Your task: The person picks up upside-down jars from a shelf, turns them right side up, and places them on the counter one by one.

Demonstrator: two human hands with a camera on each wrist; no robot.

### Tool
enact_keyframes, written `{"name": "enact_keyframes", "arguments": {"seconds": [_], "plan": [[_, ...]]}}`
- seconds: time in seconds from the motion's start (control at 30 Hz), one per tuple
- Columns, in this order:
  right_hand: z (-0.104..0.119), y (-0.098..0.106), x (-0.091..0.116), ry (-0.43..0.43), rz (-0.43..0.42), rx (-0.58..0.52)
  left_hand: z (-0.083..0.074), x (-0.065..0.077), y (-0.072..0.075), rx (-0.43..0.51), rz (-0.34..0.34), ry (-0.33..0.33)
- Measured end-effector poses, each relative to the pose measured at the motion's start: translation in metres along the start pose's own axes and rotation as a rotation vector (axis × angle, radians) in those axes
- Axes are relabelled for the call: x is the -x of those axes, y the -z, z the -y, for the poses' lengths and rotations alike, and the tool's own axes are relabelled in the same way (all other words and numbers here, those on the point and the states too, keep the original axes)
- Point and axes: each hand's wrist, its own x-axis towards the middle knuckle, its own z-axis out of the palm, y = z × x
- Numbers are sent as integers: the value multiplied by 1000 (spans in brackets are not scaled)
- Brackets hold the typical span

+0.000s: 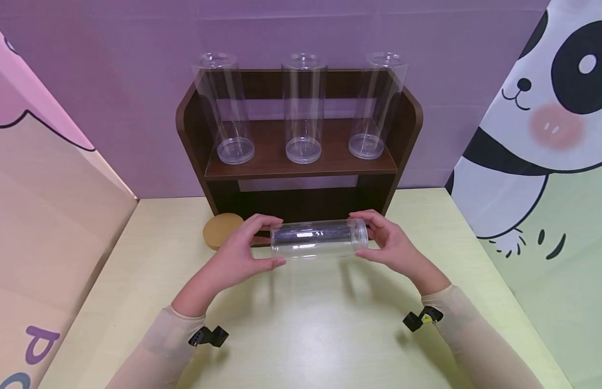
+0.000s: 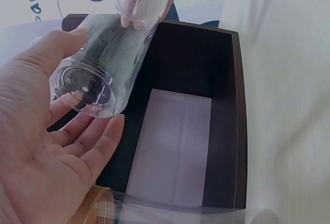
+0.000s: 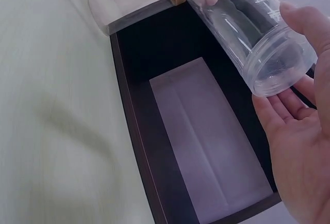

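Observation:
A clear plastic jar (image 1: 315, 240) is held on its side between both hands, in front of the shelf. My left hand (image 1: 238, 251) grips its left end, thumb on the near side and fingers on the far side. At the other end, my right hand (image 1: 390, 243) holds the ridged rim (image 3: 265, 62) between thumb and fingertips. In the left wrist view, the end disc (image 2: 85, 90) of the jar faces the left palm. Just beyond the left hand is a round gold lid (image 1: 222, 229), with clear plastic adjoining it.
Three similar clear jars stand in a row on the upper board of a dark brown wooden shelf (image 1: 262, 168): left (image 1: 235, 151), middle (image 1: 303, 150) and right (image 1: 366, 146). The shelf stands at the back of the pale table (image 1: 320, 335), against a purple backdrop.

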Motion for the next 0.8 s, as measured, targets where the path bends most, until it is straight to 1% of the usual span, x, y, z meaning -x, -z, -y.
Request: {"name": "enact_keyframes", "arguments": {"seconds": [0.17,0.27,0.4,0.5,0.57,0.63,0.7,0.8], "plan": [[4,2,1,3,1,-1,0,0,-1,-22,-3,15],[6,3,2,1,-1,-13,0,-1,-2,-16,-7,18],[10,6,2,-5,-3,-77,3,-1,-7,1,-11,35],[12,7,1,32,-5,-136,9,0,-12,-9,-4,70],[13,7,-1,60,-13,-155,13,1,-17,-25,5,95],[15,6,-2,75,-28,-153,18,1,-23,-27,21,114],[18,3,-4,72,-44,-139,22,2,-29,-19,37,125],[23,-4,-9,85,-51,-121,27,2,-37,-8,65,140]]}}
